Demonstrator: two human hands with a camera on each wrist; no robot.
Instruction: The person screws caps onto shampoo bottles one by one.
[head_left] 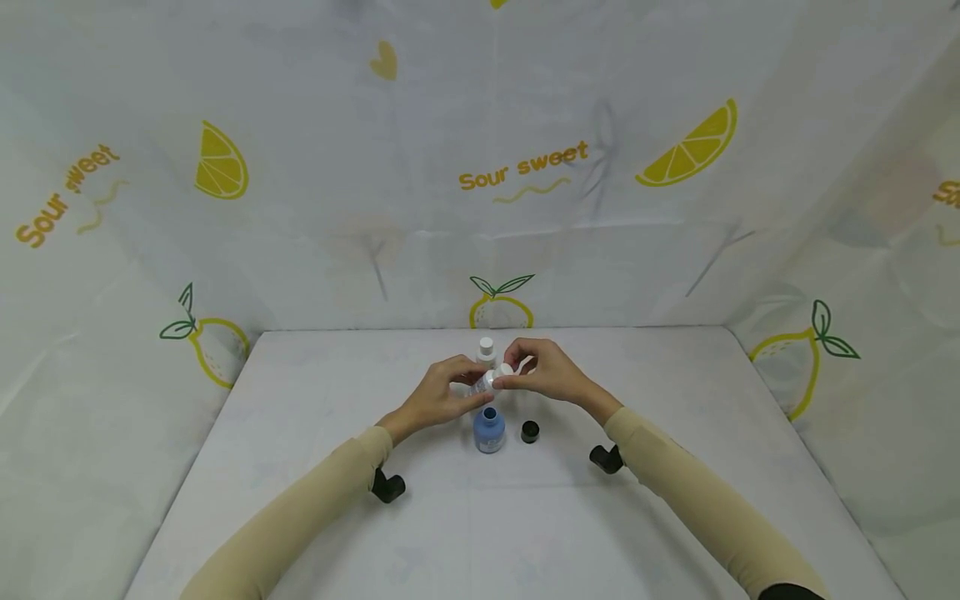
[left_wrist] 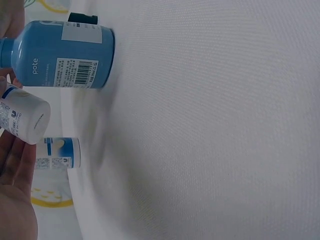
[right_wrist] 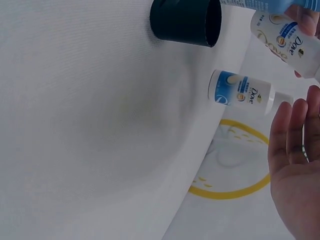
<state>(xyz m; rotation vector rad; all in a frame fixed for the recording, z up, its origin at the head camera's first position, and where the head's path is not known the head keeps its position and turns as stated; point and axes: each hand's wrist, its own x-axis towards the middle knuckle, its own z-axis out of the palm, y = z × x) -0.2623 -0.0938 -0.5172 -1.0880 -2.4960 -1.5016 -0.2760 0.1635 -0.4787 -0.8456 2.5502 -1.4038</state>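
Note:
My left hand (head_left: 438, 393) grips a small white Dove bottle (head_left: 482, 385), tilted with its top toward the right. At that end my right hand (head_left: 553, 372) pinches the white cap (head_left: 506, 369) between thumb and fingers. In the right wrist view the Dove label of the held bottle (right_wrist: 287, 42) shows, partly covered by the left fingers. Behind the hands stands a second white Dove bottle (head_left: 486, 357) with its cap on. A blue bottle (head_left: 489, 435) is upright and uncapped just in front of them, and a black cap (head_left: 530, 432) sits to its right.
The white-covered table (head_left: 337, 533) reaches back to a pale curtain (head_left: 315, 208) printed with lemons and lettering. Curtain also hangs along both sides. Black camera mounts (head_left: 388, 486) stick out below each wrist.

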